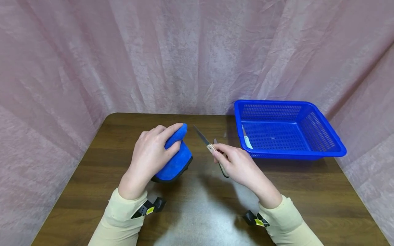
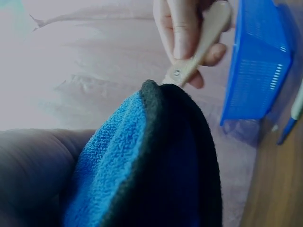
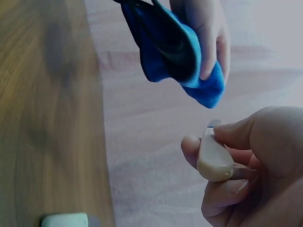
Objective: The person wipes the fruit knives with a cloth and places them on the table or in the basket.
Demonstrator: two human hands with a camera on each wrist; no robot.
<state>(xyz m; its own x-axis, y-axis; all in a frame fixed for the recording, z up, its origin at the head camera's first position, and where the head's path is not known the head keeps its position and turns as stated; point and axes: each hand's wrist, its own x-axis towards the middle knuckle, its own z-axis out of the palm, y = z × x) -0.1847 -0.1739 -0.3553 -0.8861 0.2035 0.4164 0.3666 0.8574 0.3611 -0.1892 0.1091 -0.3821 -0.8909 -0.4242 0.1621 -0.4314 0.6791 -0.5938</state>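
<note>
My left hand (image 1: 154, 147) grips a folded blue cloth (image 1: 175, 165) with dark edging, raised over the left-middle of the table. In my right hand (image 1: 238, 164) is a small knife with a cream handle (image 3: 214, 161), pinched between thumb and fingers. Its thin blade (image 1: 200, 135) points up and left toward the cloth, apart from it in the head view. From the left wrist, the cloth (image 2: 113, 146) hides most of that blade. A second knife with a pale green handle (image 2: 298, 101) lies on the table, partly covered by my right hand in the head view.
A blue plastic basket (image 1: 290, 154) with mesh walls stands at the back right of the brown wooden table (image 1: 101, 164). Inside its left end lies a knife with a whitish handle (image 1: 248, 142). A pink curtain (image 1: 184, 58) hangs behind the table and at its sides.
</note>
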